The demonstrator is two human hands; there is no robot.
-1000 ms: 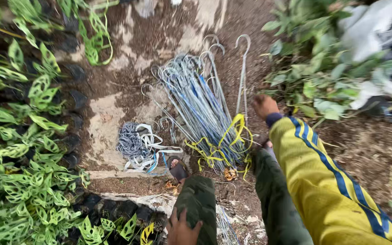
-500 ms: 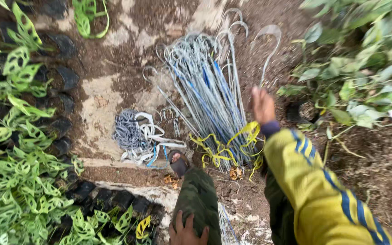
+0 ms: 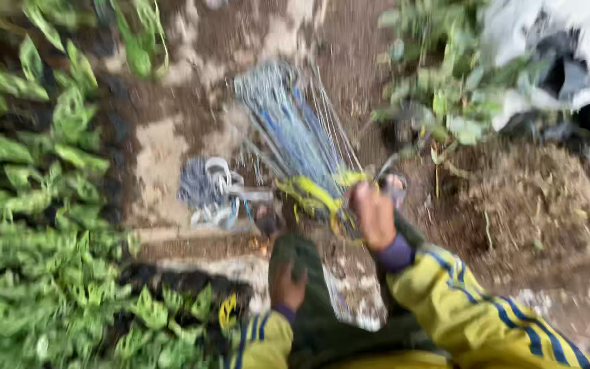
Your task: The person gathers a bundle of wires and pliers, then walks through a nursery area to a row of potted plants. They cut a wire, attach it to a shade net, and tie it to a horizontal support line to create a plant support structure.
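Observation:
The picture is blurred. A bundle of long blue-grey wire hooks (image 3: 288, 130) lies on the bare soil, tied near its lower end with yellow string (image 3: 315, 195). My right hand (image 3: 373, 213), in a yellow sleeve with blue stripes, is raised just right of the tied end. Its fingers are curled around what looks like a thin wire hook (image 3: 396, 183) pulled from the bundle. My left hand (image 3: 287, 283) rests flat on my knee in dark green trousers and holds nothing.
A coil of grey and white cord (image 3: 206, 188) lies left of the bundle. Rows of green seedlings in black bags (image 3: 35, 205) fill the left side. Leafy plants (image 3: 445, 96), a white sack (image 3: 568, 48) and a heap of dry brown fibre (image 3: 534, 198) are on the right.
My right hand has drawn back from the right edge of the bundle toward me and closed. The view has swung and blurred. My left hand stays on the knee.

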